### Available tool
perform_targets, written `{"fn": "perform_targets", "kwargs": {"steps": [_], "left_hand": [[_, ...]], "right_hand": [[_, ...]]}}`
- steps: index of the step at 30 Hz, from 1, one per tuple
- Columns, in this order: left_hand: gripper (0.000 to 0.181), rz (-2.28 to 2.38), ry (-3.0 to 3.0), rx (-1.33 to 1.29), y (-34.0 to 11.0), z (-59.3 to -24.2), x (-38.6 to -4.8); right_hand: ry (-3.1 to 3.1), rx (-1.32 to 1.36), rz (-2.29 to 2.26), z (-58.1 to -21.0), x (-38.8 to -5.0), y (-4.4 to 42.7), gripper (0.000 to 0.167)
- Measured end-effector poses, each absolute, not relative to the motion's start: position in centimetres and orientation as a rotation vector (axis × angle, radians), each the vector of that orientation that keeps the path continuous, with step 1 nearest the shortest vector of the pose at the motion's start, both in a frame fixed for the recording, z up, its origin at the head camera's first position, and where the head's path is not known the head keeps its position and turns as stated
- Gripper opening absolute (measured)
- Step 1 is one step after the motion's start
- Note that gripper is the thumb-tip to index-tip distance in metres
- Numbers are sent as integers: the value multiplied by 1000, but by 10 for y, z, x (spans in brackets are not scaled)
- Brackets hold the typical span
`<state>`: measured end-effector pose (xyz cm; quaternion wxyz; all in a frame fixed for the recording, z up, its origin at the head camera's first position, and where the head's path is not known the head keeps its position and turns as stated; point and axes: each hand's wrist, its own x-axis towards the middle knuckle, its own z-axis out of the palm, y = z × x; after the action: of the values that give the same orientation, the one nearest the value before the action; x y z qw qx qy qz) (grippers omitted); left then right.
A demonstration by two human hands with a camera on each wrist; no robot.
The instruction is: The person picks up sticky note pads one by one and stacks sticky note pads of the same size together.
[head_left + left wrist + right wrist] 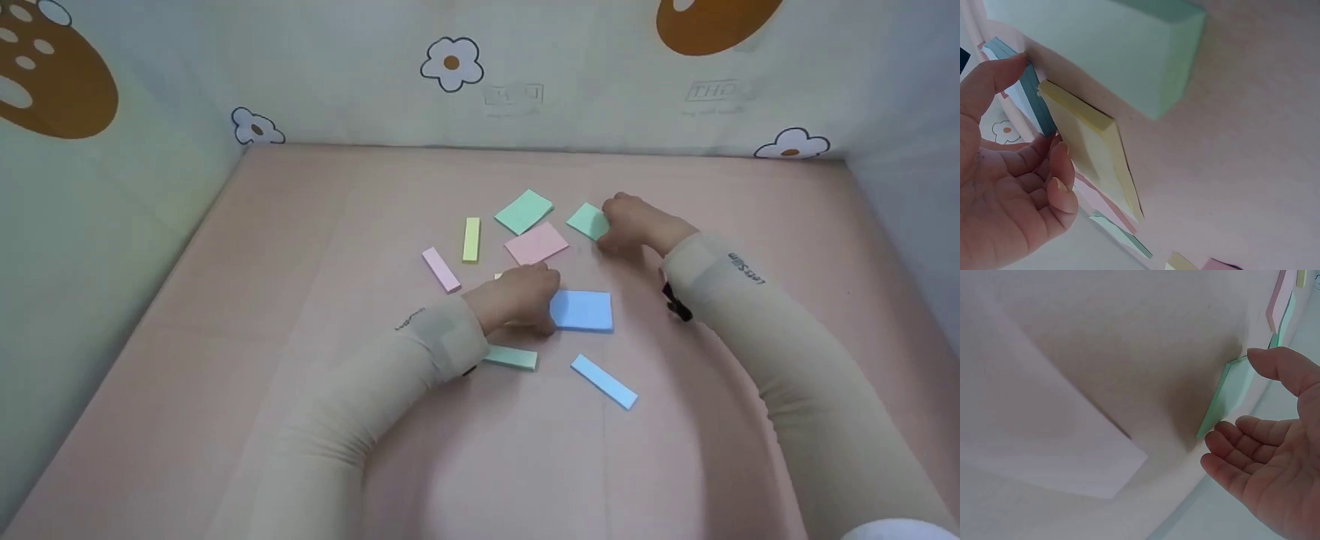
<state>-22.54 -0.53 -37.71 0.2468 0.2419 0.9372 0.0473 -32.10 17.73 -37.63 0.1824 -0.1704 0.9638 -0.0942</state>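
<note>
left hand (525,294) pinches blue pad (585,311), near side of pink pad (537,244); right hand (641,223) pinches green pad (586,221), right of pink pad. likely light, bendy; hold opposite edges.

In the head view, a pink table surface (225,420) spreads from 6 o'clock up to a pale back wall (337,45) at 12. Side walls (150,180) rise at 9 and 3. White flower prints (466,69), 3 of them, outlined dark with brown centres, sit at 10, 12 and 2. Brown prints (82,90), 2 in all, show at 10 and 1, plus faint boxed lettering (712,91) towards 2.
</note>
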Motion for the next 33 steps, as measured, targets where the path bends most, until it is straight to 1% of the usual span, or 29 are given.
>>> {"fn": "perform_targets", "kwargs": {"steps": [3,7,16,21,28,30,33], "left_hand": [[53,100,2559,672,-5,-377,-225],[54,94,2555,652,-5,-375,-223],[54,113,2539,641,-5,-374,-222],[53,139,2535,643,-4,-374,-222],[53,166,2523,638,-5,-373,-222],[53,162,2527,642,-5,-373,-223],[53,143,2539,646,-4,-374,-223]], "right_hand": [[2730,-467,-244,-378,-323,176,38],[2730,-463,-236,-380,-326,175,39],[2683,-389,-219,-379,-326,172,49],[2703,-403,-196,-377,-325,170,53],[2705,-421,-155,-378,-322,167,68],[2699,-435,-118,-378,-321,167,67],[2699,-489,-63,-378,-321,169,62]]}}
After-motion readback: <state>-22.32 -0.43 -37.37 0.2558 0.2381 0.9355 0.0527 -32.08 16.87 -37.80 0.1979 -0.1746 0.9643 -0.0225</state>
